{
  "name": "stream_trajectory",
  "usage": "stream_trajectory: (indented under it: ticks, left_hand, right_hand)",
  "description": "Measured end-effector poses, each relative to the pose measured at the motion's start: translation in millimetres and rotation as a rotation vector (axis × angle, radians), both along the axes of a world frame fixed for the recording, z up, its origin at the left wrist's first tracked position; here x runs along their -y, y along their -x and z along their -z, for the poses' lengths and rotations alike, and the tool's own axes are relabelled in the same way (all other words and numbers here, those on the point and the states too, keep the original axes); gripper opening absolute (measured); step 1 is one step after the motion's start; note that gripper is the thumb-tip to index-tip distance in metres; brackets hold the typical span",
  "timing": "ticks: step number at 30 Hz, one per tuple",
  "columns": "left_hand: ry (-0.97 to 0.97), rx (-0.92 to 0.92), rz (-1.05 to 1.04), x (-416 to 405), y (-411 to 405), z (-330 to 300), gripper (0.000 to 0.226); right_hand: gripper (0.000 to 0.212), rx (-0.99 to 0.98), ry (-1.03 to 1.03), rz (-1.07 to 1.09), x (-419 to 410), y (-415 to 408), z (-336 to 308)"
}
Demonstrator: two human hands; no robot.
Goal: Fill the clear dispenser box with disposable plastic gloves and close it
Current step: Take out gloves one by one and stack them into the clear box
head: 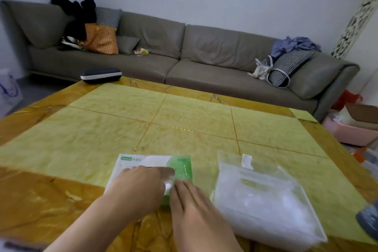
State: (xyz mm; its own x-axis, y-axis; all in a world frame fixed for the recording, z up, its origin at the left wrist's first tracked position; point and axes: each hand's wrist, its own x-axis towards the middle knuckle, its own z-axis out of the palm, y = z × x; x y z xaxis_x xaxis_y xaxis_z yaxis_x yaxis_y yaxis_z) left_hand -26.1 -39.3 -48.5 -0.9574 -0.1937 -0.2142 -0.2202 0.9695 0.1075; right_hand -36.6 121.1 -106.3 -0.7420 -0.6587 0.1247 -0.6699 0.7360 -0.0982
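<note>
Green-and-white, the glove pack [151, 172] lies at the tabletop's [184, 112] near edge under both our hands, left hand [137, 188] curled on its middle, right hand [188, 200] flat with fingers together, while the clear box [263, 200] sits just right, nearer the right hand.

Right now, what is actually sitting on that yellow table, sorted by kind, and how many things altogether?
Green and white glove packet: 1, under both hands
Clear plastic bag of gloves: 1, right of the packet
Dark zipped case: 1, at the table's far left edge
Total: 3

The left hand and right hand both rest on the packet.
</note>
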Motion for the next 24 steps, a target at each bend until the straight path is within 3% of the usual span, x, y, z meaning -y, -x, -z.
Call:
stream_trajectory:
  ticks: [4, 8, 11, 14, 18, 21, 24]
  left_hand:
    - [-0.050, 0.018, 0.041, 5.9, 5.3, 8.5, 0.029]
    - [-0.133, -0.018, 0.006, 3.8, 7.6, 6.8, 0.044]
    - [-0.214, -0.068, -0.069, 5.8, 8.6, 8.6, 0.039]
    - [-0.296, -0.293, -0.163, 15.4, 9.5, 6.7, 0.022]
    - [-0.460, -0.622, -0.114, 25.2, 3.7, -12.2, 0.008]
    - [-0.702, -0.782, -0.158, 27.2, -2.8, -24.7, 0.017]
    - [-1.023, -0.921, -0.279, 27.0, -7.0, -35.0, 0.014]
  right_hand:
    - [0.052, -0.112, -0.029, 0.032, 15.6, -2.1, 8.6]
    - [0.051, -0.066, -0.007, 0.046, 14.2, -0.9, 9.0]
    - [0.052, -0.045, -0.035, 0.018, 11.9, -0.1, 12.3]
    - [0.054, -0.087, -0.036, 0.015, 10.1, 2.7, 15.2]
    - [0.057, -0.070, -0.043, 0.010, 10.5, 1.4, 16.1]
    - [0.039, -0.055, 0.037, -0.059, 9.2, 3.1, 13.1]
    - [0.062, -0.034, 0.063, -0.032, 7.3, 6.8, 14.5]
